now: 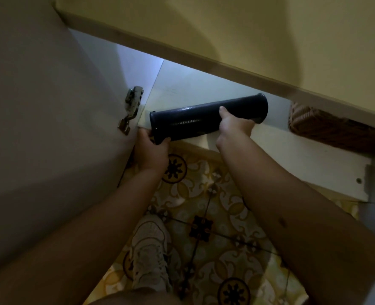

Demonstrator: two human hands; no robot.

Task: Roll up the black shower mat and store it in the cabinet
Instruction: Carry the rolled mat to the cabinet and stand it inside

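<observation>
No writing or brand is showing anywhere here, folks; the light is dim and nothing legible is turning up on any surface.

The black shower mat point(206, 119) is sitting rolled into a tight tube, glossy and dark, with a pale dotted line glinting along its side. It is lying crosswise at the front edge of the cabinet shelf point(182, 89), its far end tilting slightly upward and deeper in.

The left hand point(152, 150) is cupping the mat's near-left end from below, fingers wrapping up around the end. The right hand point(235, 125) is clamping around the roll right of its middle, thumb pressing on top. Both hands are closing firmly on the mat.

Left of the mat, the cabinet door point(50, 106) is standing open, pale and plain, with a metal hinge point(131, 108) just beside the mat's left end. Above the mat, the pale yellow worktop point(226, 29) is overhanging the opening. Well to the right of the mat, a woven wicker basket point(314, 124) is tucking in under that edge.

Below the mat, the floor point(204, 205) is showing yellow patterned tiles with dark flower motifs, and a light sneaker point(149, 249) is planting on them, near the camera.
</observation>
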